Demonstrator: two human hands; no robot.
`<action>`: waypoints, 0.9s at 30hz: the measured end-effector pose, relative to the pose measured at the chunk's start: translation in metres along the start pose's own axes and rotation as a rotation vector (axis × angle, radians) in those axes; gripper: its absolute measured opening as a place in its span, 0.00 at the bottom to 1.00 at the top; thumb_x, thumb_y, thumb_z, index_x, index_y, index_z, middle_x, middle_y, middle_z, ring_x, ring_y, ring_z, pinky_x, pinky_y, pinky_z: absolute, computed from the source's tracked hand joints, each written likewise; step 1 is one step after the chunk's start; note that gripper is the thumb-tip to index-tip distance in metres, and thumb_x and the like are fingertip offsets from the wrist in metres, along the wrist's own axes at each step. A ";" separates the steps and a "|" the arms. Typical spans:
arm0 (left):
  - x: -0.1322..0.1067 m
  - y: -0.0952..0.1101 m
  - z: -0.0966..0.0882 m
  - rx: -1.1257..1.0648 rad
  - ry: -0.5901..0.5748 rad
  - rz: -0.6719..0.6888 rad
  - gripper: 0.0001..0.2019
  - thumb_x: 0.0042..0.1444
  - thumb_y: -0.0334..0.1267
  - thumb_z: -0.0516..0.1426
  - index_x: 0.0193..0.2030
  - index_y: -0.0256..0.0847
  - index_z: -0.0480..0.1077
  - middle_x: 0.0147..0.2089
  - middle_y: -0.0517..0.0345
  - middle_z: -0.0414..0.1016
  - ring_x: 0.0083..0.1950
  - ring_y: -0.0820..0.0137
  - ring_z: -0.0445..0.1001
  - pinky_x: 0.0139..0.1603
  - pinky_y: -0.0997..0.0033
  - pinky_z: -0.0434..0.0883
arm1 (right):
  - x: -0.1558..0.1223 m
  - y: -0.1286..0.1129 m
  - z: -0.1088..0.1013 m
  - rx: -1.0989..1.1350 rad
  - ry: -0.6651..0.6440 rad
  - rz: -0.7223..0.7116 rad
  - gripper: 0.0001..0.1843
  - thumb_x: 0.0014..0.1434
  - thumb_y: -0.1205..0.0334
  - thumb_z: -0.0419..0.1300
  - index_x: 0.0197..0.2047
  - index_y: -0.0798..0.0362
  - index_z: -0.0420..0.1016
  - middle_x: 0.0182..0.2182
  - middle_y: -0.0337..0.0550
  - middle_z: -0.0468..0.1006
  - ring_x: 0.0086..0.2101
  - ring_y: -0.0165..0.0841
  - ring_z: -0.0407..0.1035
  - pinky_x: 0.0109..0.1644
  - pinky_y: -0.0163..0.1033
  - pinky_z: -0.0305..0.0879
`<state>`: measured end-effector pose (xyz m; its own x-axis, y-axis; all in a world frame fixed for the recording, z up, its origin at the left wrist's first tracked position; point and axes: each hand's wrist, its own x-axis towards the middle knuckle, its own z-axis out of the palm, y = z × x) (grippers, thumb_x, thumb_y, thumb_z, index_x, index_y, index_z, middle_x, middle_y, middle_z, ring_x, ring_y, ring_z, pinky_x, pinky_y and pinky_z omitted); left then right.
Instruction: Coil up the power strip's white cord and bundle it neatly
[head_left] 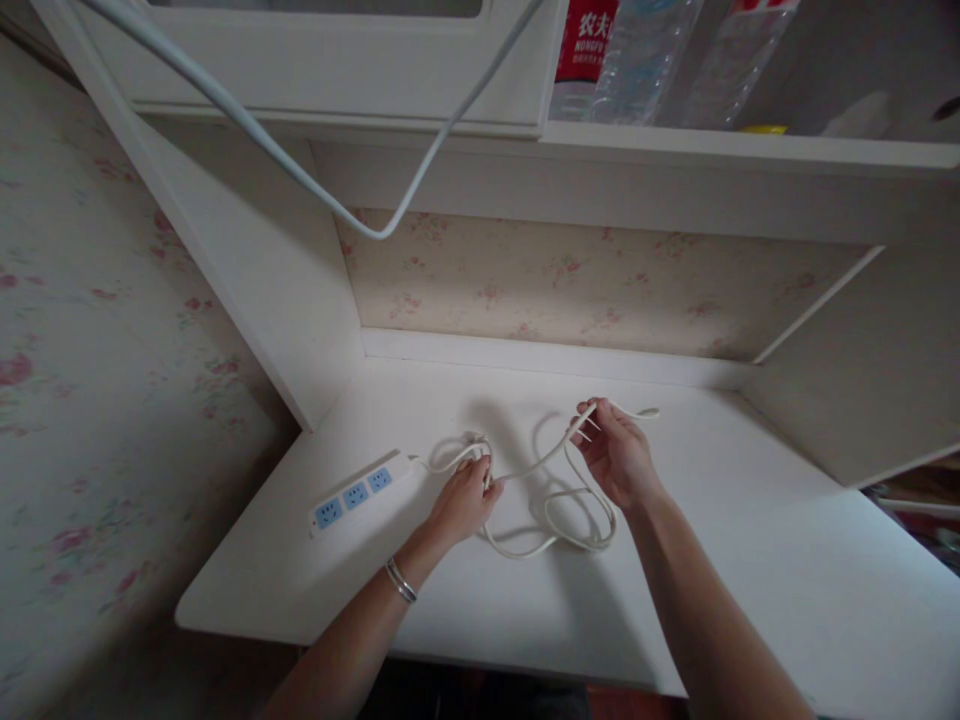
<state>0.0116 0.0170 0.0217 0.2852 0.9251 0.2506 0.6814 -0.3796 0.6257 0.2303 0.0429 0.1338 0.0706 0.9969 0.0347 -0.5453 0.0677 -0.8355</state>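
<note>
A white power strip (356, 493) with three blue socket faces lies at the left of the white desk. Its white cord (589, 545) leaves the strip's right end and loops loosely across the desk. My left hand (465, 495), with a silver bangle at the wrist, is closed on a bunch of the cord just right of the strip. Farther right, my right hand (611, 450) pinches the cord between thumb and fingers, raised over the desk. One stretch of cord runs between the two hands, and a short loop sticks out beyond the right hand.
The desk (450, 390) has side panels left and right and a shelf (742, 145) above. Plastic bottles (645, 60) stand on that shelf. A pale cable (382, 232) hangs in front of the upper cabinet. Floral wallpaper (112, 400) covers the left wall.
</note>
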 end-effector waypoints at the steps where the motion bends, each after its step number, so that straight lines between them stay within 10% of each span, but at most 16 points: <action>1: 0.000 0.002 0.001 0.021 0.002 0.020 0.11 0.60 0.41 0.51 0.46 0.39 0.66 0.40 0.50 0.72 0.46 0.62 0.70 0.48 0.63 0.67 | 0.003 -0.002 0.006 -0.024 -0.025 -0.005 0.10 0.53 0.55 0.65 0.33 0.51 0.73 0.33 0.35 0.73 0.28 0.24 0.68 0.31 0.30 0.69; 7: 0.001 0.012 0.004 -0.050 0.017 0.044 0.15 0.65 0.43 0.44 0.43 0.40 0.69 0.39 0.51 0.75 0.43 0.64 0.73 0.46 0.66 0.67 | 0.027 0.013 0.028 -0.299 -0.213 0.041 0.14 0.56 0.49 0.61 0.42 0.47 0.70 0.39 0.38 0.75 0.37 0.29 0.71 0.40 0.35 0.68; 11: 0.004 0.013 0.003 -0.264 0.103 -0.079 0.19 0.66 0.45 0.41 0.37 0.39 0.70 0.30 0.55 0.74 0.32 0.69 0.72 0.36 0.71 0.65 | 0.019 0.043 0.027 -0.807 -0.567 0.090 0.18 0.62 0.45 0.51 0.42 0.50 0.71 0.38 0.41 0.76 0.41 0.33 0.70 0.47 0.41 0.65; 15: 0.005 0.012 0.003 -0.444 0.133 -0.162 0.20 0.65 0.46 0.42 0.34 0.37 0.69 0.27 0.58 0.71 0.28 0.71 0.69 0.32 0.72 0.64 | -0.005 0.058 0.029 -1.295 -0.847 -0.161 0.26 0.67 0.46 0.40 0.37 0.53 0.73 0.35 0.45 0.75 0.38 0.34 0.69 0.47 0.41 0.63; 22: 0.005 0.018 -0.004 -0.572 0.039 -0.001 0.16 0.63 0.46 0.46 0.36 0.38 0.69 0.35 0.56 0.73 0.37 0.69 0.69 0.40 0.71 0.65 | -0.013 0.034 0.026 -1.612 -0.823 -0.320 0.24 0.65 0.43 0.44 0.45 0.49 0.75 0.39 0.46 0.78 0.39 0.36 0.71 0.42 0.37 0.62; 27: 0.005 0.006 -0.011 -0.367 0.040 -0.080 0.22 0.63 0.51 0.44 0.27 0.39 0.66 0.26 0.60 0.68 0.31 0.71 0.65 0.34 0.73 0.61 | -0.006 -0.007 -0.001 -1.784 -0.619 -0.316 0.26 0.61 0.40 0.48 0.30 0.48 0.78 0.25 0.43 0.78 0.26 0.34 0.70 0.32 0.35 0.57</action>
<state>0.0098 0.0191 0.0346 0.2094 0.9542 0.2137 0.4117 -0.2843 0.8658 0.2345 0.0361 0.1385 -0.5027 0.8584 0.1017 0.8202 0.5109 -0.2575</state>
